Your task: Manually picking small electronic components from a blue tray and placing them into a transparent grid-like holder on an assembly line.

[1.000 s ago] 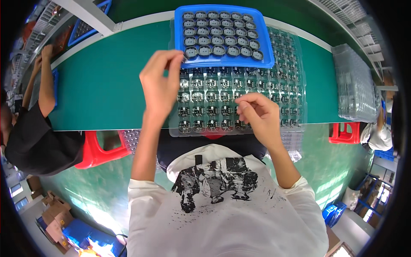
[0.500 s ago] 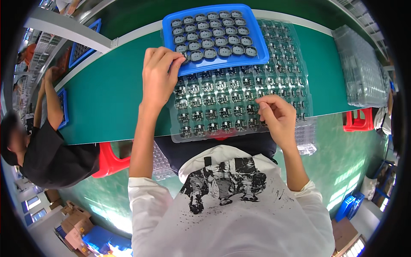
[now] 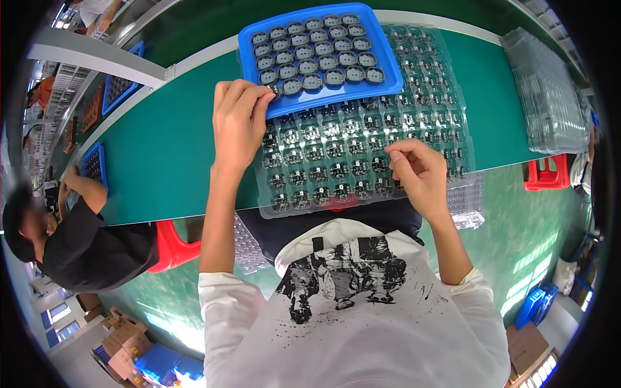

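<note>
A blue tray holds rows of dark-rimmed, rounded grey parts. At its near left corner, my left hand has its thumb and fingers closed on one dark-rimmed grey part. Under the tray's near edge lies a clear plastic blister tray, its pockets filled with small dark circuit boards. My right hand hovers over the right side of those boards, thumb and index finger pinched together. Whatever lies between these fingertips is too small to make out.
Stacked clear blister trays stand at the right end of the green table. To the left, a co-worker in black sits by another blue tray. Red stools stand at the table's near side.
My left hand stays at the corner part and my right hand over the boards, both nearly unmoved. The view shifts slightly. The co-worker's arm at left has come down nearer to their body.
</note>
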### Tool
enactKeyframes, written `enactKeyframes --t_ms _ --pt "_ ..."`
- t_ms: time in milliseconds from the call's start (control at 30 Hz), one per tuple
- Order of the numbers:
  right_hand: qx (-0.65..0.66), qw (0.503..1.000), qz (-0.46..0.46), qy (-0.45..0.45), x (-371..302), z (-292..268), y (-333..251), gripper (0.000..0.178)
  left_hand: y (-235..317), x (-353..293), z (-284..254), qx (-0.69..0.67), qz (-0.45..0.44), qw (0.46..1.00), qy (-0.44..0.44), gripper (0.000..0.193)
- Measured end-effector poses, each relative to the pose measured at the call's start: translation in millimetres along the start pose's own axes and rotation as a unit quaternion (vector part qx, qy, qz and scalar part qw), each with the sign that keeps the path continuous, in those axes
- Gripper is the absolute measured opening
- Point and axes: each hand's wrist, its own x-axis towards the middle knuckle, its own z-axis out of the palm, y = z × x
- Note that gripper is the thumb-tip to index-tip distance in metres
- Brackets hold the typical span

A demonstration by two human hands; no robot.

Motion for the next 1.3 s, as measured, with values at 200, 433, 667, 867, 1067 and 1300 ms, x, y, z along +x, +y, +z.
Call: enactKeyframes --t_ms 200,433,667,867,1067,1300 --pt "-0.011 1.000 0.001 -0.002 1.5 0.2 -0.1 0.011 3.1 -0.9 -1.4 -0.004 -0.007 1.000 -0.005 0.007" --pt "-0.015 1.000 0.015 -0.002 1.8 1.3 -1.7 0.011 5.1 -1.4 -3.2 -0.010 -0.004 1.000 -0.006 0.007" --pt "-0.012 1.000 0.020 -0.007 2.0 1.2 -1.5 0.012 4.4 -1.9 -2.9 -0.007 -0.003 1.000 -0.006 0.006" --pt "-0.007 1.000 0.014 -0.004 2.2 1.6 -0.3 0.011 5.0 -2.2 -3.6 0.007 0.001 1.000 -0.018 0.006" --pt "-0.015 1.000 -0.001 -0.010 7.4 0.3 -0.5 0.011 9.5 4.6 -8.4 0.038 -0.003 0.997 -0.060 0.004" --pt "-0.182 0.975 -0.118 0.042 33.0 3.6 -3.7 0.013 10.8 8.5 -9.8 0.047 -0.017 0.995 -0.084 0.005"
